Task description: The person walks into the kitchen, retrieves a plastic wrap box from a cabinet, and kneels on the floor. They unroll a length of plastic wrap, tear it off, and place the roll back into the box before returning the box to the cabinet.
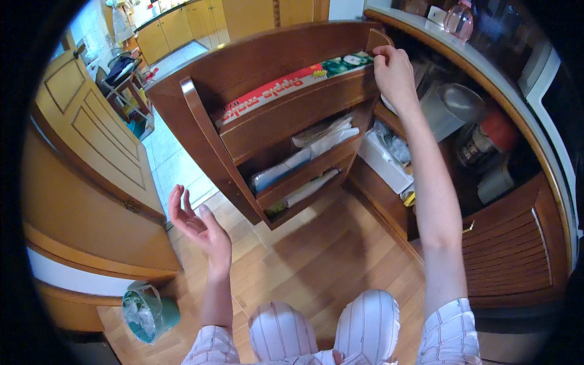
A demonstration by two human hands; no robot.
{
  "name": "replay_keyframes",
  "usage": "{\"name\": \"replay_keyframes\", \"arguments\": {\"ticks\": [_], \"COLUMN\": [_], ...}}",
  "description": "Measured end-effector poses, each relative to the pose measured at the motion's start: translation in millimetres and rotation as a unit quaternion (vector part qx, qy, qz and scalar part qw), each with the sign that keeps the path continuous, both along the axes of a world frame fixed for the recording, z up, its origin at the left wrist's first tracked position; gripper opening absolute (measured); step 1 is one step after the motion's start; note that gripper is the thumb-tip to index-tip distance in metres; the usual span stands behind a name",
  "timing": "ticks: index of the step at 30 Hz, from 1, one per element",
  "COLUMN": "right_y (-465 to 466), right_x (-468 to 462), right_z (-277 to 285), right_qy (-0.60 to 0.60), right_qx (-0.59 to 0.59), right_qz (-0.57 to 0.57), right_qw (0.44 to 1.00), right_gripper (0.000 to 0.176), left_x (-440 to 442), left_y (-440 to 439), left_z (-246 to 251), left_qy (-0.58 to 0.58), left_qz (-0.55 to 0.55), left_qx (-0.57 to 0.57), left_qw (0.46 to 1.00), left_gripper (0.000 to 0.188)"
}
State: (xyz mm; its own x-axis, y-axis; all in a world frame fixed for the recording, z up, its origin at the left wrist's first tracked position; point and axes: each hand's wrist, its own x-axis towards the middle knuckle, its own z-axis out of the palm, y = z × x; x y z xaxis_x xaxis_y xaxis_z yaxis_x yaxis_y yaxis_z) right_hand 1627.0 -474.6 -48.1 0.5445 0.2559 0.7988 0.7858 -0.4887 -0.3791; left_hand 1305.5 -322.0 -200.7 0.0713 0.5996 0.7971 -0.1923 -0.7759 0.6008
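A brown wooden cabinet door (301,112) stands swung out in front of me, with several racks on its inner side. In the top rack lies a long red, white and green printed cardboard box (283,89) bearing writing. My right hand (396,75) is at that box's right end, fingers bent; whether they grip the box or only touch there is unclear. My left hand (200,223) hangs in the air left of the door, palm up, fingers apart, holding nothing. The middle rack holds plastic-wrapped packets (305,155), and the bottom rack another thin packet (310,189).
Inside the cabinet, a white box (385,166) with plastic bags, a translucent container (449,109) and a red-lidded jar (490,137) stand on the right. A pink bottle (458,23) sits on the countertop. A lined teal bin (153,315) stands lower left, near a wooden door (98,123).
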Motion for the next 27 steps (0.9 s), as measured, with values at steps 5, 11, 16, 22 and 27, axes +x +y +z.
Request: {"name": "replay_keyframes", "arguments": {"ticks": [5, 11, 16, 22, 27], "right_y": [6.0, 21.8, 25.3, 26.9, 41.4], "right_x": [9.2, 4.2, 4.7, -10.8, -29.3], "right_z": [33.9, 44.3, 37.7, 43.8, 42.4], "right_qy": [0.164, 0.200, 0.202, 0.197, 0.105], "right_qx": [-0.224, -0.286, -0.253, -0.188, -0.218], "right_qz": [-0.101, -0.144, -0.142, -0.079, -0.062], "right_qw": [0.955, 0.926, 0.936, 0.959, 0.968], "right_gripper": [0.029, 0.033, 0.035, 0.036, 0.037], "left_x": [-5.3, -4.4, -7.2, -6.7, -10.4], "left_y": [-4.3, -3.9, -2.7, -5.9, -10.0], "left_z": [13.9, 5.9, -1.1, -0.3, 7.4], "left_qy": [-0.008, -0.013, -0.015, -0.022, -0.021], "left_qz": [-0.014, -0.037, -0.052, -0.063, -0.062], "left_qx": [0.000, -0.019, -0.026, -0.032, 0.001], "left_qw": [1.000, 0.999, 0.998, 0.997, 0.998], "left_gripper": [0.044, 0.043, 0.044, 0.044, 0.042]}}
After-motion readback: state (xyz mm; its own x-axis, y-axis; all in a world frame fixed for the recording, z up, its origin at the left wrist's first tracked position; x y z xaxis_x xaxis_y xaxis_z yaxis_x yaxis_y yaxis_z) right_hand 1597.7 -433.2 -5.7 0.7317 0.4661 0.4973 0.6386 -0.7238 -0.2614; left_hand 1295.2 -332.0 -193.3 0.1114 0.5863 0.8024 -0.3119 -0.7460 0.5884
